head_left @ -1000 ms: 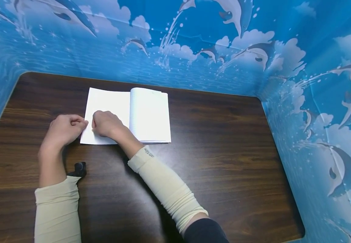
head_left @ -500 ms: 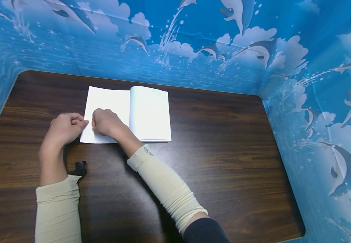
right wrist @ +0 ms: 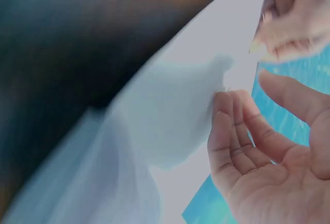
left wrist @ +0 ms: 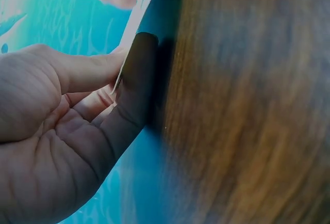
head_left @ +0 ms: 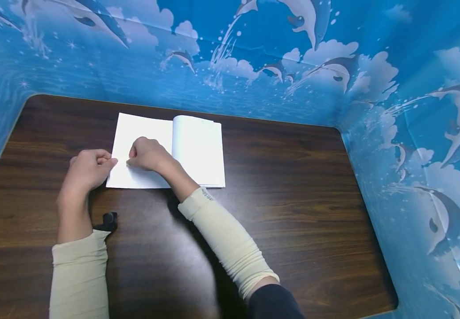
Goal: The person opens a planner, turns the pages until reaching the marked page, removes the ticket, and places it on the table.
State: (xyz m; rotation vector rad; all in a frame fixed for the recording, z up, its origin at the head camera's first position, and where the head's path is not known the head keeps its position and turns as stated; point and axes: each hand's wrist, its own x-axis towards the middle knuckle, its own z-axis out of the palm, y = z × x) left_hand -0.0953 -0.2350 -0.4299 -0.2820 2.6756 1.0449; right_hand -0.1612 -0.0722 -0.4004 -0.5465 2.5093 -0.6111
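A dark brown wood-grain tabletop with rounded corners (head_left: 301, 186) fills the lower middle of the head view, its sheen brightest toward 6 o'clock. A blue paper backdrop printed with leaping grey dolphins, white clouds and splashing water (head_left: 253, 57) stands around it, rising along the far edge at 12 o'clock and folding round both sides at 9 and 3 o'clock. The light is even and soft, casting faint shadows on the wood.
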